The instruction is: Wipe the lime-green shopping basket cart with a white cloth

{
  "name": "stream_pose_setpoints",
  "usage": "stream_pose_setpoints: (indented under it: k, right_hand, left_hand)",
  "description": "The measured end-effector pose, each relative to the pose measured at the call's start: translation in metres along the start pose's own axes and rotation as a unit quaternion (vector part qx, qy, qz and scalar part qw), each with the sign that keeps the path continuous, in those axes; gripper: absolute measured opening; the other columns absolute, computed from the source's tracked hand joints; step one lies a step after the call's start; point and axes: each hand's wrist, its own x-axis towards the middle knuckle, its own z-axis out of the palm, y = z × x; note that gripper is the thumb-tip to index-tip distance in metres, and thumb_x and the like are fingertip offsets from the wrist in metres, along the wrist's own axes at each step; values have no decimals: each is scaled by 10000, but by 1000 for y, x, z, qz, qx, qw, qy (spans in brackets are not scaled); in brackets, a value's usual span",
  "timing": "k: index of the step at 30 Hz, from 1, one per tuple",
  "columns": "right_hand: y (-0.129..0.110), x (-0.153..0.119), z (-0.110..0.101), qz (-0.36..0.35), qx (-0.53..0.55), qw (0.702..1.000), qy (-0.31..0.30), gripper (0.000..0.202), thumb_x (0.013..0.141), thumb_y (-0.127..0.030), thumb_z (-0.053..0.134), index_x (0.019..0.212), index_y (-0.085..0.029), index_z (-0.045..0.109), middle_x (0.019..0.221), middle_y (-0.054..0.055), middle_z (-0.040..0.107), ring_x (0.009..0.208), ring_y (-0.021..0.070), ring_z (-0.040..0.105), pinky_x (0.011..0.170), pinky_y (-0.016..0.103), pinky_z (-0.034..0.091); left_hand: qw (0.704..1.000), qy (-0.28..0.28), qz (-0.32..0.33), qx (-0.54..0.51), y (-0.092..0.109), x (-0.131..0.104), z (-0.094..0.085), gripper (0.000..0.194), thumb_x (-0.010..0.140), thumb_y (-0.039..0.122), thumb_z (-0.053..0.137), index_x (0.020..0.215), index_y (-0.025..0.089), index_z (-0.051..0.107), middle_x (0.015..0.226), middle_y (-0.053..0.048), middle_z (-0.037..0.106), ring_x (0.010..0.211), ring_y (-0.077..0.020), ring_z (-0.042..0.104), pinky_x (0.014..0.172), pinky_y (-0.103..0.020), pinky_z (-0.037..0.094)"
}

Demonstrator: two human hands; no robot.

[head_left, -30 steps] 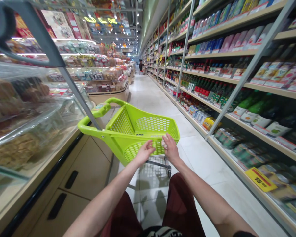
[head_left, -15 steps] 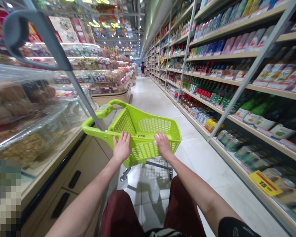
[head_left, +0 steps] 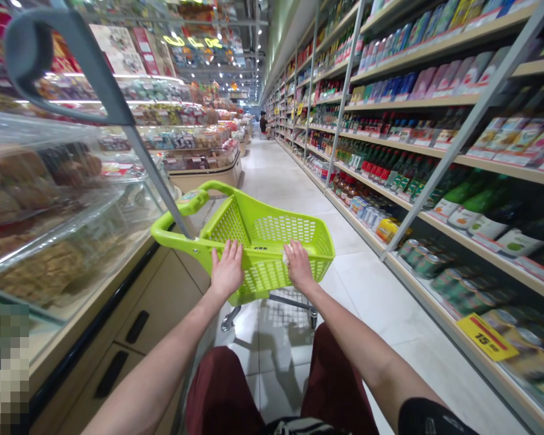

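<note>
A bright green plastic shopping cart (head_left: 263, 275) stands sideways in front of me on grey metal legs with wheels. My left hand (head_left: 227, 269) lies on its near rim, back of the hand up, fingers stretched over the edge and thumb apart. Farther right along the same rim, my right hand (head_left: 298, 266) has its fingers bent over the edge. A small white piece like a crumpled tissue (head_left: 286, 258) shows at its left side, partly hidden by the fingers. Inside the basket, a dark marking is visible on the floor panel.
A grey pole with a loop handle (head_left: 118, 115) rises at the left. Beside it is a display counter (head_left: 163, 302) with clear food bins. Shelves (head_left: 435, 223) of bottles and cans line the right, with a yellow price tag (head_left: 487, 337). A person (head_left: 263, 122) is far down the tiled aisle.
Both hands stay on the cart's near rim. My left hand has shifted very slightly right; the view has moved only a little.
</note>
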Motion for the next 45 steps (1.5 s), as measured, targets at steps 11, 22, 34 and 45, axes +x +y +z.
stream_pose_setpoints:
  k: [11,22,34,45]
  right_hand:
    - [76,-19,-26,159,-85,983,25,497,792,-127,394,1286,-176,373,1373,139,317,1281,282,199,971,515,239]
    - [-39,27,11,-4,61,998,8,540,783,-119,359,1322,-99,330,1384,129,308,1297,240,187,1027,435,229]
    - [-39,32,21,-4,53,996,69,478,799,-111,339,1272,-74,397,1336,166,374,1270,241,271,1015,453,270]
    - [-98,53,29,-80,99,992,11,527,776,-94,342,1302,-81,370,1364,151,341,1287,237,241,1035,425,254]
  left_hand:
    - [999,18,-49,12,-17,-7,-11,646,707,184,408,1335,85,295,1403,-128,289,1333,-255,122,1056,-526,13]
    - [999,23,-17,-16,-6,-3,-12,662,670,180,443,1315,74,336,1400,-142,289,1327,-267,145,1065,-498,19]
    - [999,47,-14,1,-25,-16,-23,608,683,188,442,1280,86,383,1387,-147,316,1315,-259,193,1066,-508,70]
    - [983,65,-168,44,-95,-21,-53,642,722,262,451,1329,117,298,1428,-117,230,1329,-273,131,1045,-558,101]
